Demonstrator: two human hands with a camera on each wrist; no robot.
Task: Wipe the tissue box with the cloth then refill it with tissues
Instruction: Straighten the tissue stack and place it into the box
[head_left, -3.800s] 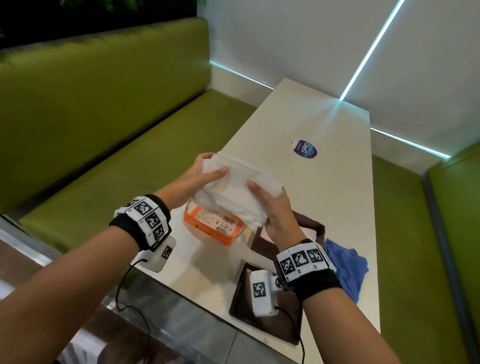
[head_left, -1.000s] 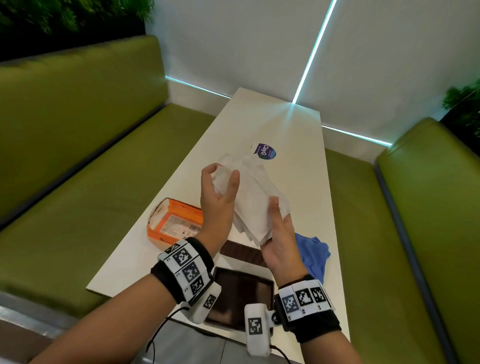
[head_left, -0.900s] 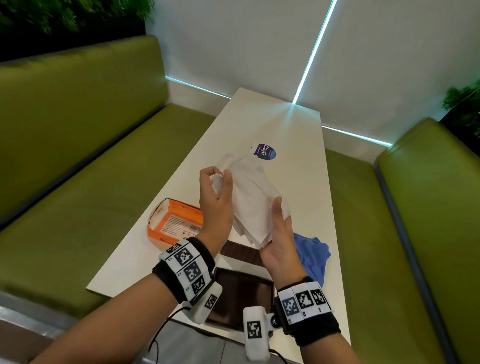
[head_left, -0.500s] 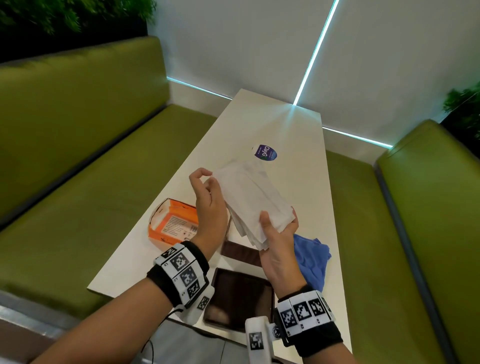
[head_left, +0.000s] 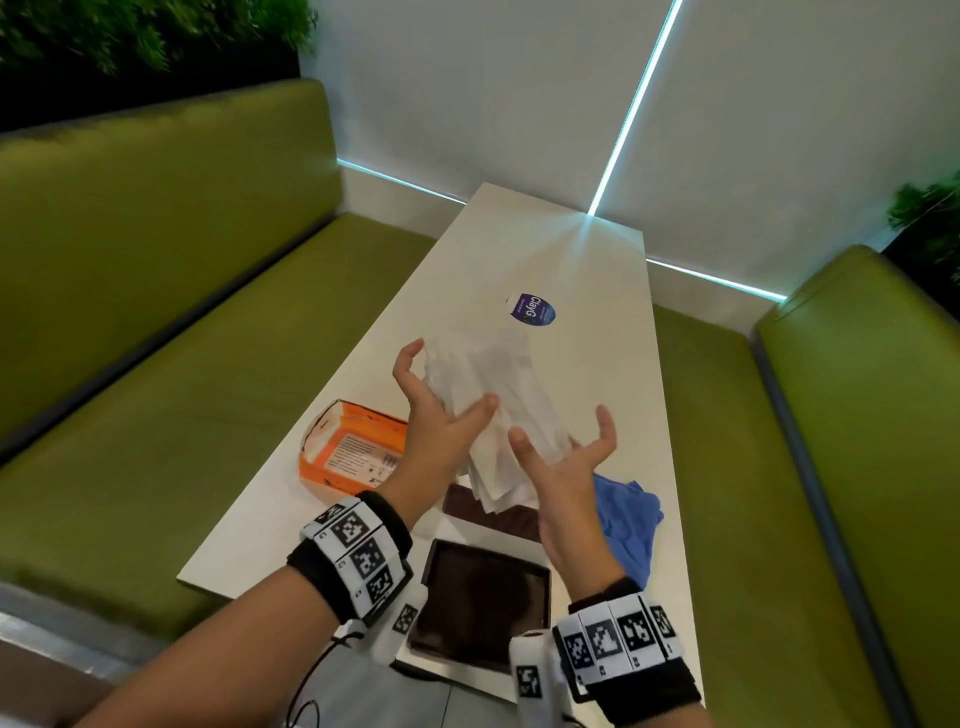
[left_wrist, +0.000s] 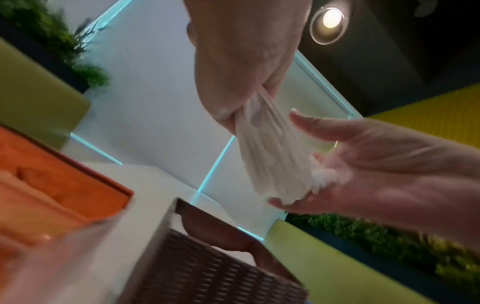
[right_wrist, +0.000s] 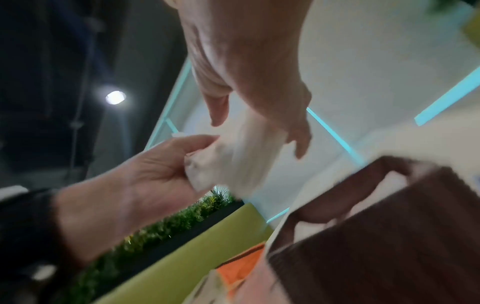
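Observation:
A stack of white tissues (head_left: 491, 384) is held in the air over the table. My left hand (head_left: 449, 379) grips its upper part, thumb on the near face and fingers curled behind. My right hand (head_left: 561, 431) is palm up with fingers spread, and the stack's lower end rests on it. The left wrist view shows the tissues (left_wrist: 272, 156) squeezed out of my left hand onto the right palm (left_wrist: 363, 164). Below them stands the brown woven tissue box (head_left: 498, 519), partly hidden, with its dark lid (head_left: 483, 603) nearer me. The blue cloth (head_left: 626, 519) lies to the right.
An opened orange tissue packet (head_left: 353, 452) lies left of the box on the white table (head_left: 545, 249). A round purple sticker (head_left: 532, 310) is farther along the table. Green benches (head_left: 208, 415) run along both sides, and the table's near edge is just below the lid.
My right hand has let go of the stack's lower end and spread its fingers. My left hand, loose half a second ago, now grips the stack.

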